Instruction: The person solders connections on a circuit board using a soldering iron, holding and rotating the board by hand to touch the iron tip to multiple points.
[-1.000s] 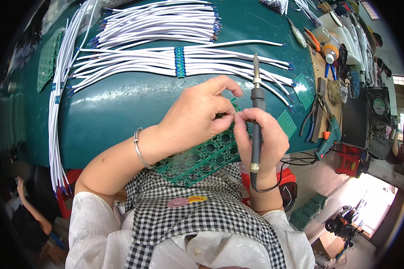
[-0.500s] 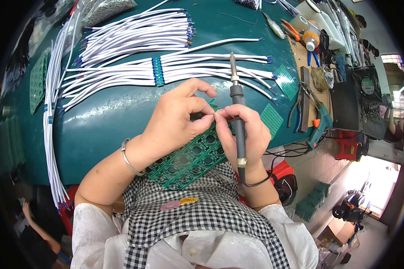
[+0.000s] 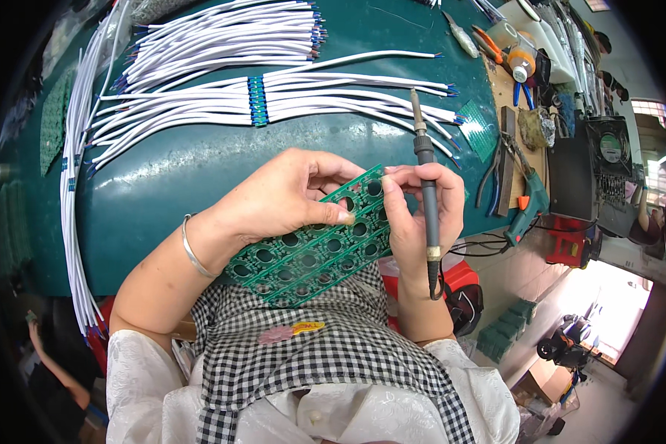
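A green circuit board panel with rows of round holes lies slanted above my lap. My left hand grips its upper edge, thumb on top and fingers behind, partly hidden by the panel. A grey soldering iron rests across the fingers of my right hand, its tip pointing up and away over the table. The thumb and forefinger of that same hand are at the panel's upper right corner; whether anything small is between them cannot be made out.
White cables with blue ends lie across the green table, joined midway by a strip of small boards. More cables are stacked behind. Pliers, a green glue gun and a bottle are at the right.
My hands have moved apart from their fingertip pinch. The panel's upper corner now shows between them, and the soldering iron has shifted right along with my right hand.
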`<state>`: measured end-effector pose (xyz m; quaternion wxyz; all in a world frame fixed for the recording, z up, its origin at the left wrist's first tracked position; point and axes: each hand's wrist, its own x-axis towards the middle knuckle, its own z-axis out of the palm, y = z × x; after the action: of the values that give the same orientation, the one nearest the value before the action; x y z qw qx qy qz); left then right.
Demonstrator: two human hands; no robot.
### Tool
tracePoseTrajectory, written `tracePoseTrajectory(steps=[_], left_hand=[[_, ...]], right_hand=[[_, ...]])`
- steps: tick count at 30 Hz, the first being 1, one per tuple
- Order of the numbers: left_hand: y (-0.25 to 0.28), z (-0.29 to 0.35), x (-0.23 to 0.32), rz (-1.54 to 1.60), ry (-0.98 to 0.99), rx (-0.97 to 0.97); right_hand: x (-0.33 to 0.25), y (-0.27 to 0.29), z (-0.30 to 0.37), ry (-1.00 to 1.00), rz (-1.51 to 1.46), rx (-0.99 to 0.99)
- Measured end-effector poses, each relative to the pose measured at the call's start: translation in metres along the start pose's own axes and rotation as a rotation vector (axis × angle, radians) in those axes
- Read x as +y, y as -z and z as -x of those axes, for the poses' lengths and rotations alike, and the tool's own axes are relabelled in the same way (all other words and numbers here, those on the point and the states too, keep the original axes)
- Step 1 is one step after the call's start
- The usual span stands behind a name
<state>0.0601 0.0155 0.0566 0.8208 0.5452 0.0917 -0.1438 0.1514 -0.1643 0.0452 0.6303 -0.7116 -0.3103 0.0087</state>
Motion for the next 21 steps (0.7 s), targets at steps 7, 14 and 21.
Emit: tracePoseTrajectory(steps=[7, 14, 21], left_hand=[[-0.002, -0.001, -0.003, 0.052, -0.040, -0.013], [-0.003, 0.000, -0.001, 0.094, 0.029, -0.006], [-0.004, 0.000, -0.003, 0.083, 0.030, -0.017]], right_hand=[[0.002, 0.002, 0.003, 0.032, 0.017, 0.034], [0.006, 0.005, 0.010, 0.050, 0.051, 0.031], [0.007, 0.006, 0.012, 0.220, 0.194, 0.022]])
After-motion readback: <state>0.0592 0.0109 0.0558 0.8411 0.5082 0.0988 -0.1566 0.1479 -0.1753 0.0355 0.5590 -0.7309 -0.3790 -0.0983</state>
